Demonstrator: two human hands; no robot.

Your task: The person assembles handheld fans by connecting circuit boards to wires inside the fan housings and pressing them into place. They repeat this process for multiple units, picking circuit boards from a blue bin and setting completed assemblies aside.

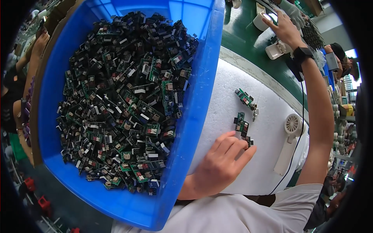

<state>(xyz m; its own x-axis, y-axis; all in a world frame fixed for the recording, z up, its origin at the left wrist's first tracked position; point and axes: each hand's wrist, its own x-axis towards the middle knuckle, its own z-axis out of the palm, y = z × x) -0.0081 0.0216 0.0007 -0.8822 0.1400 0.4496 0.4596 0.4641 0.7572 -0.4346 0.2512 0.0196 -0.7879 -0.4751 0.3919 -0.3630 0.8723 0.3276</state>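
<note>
My left hand [221, 165] rests over a white foam board [223, 93], fingers bent and apart. Its fingertips are at a small green circuit board [241, 126] with dark and metal parts; I see no firm grip on it. A second circuit board [247, 99] lies just beyond. My right hand [286, 31], with a black watch on the wrist, reaches to the far right over a green table, its fingers spread. Beside it are a white rounded part [262, 20] and a white plastic housing [275, 51].
A large blue bin [198, 97] heaped with circuit boards [128, 105] fills the left side. A white handheld fan [293, 125] lies at the foam's right, with a black cable [297, 145] crossing near it. Other people sit at both sides. The green table [243, 33] extends behind.
</note>
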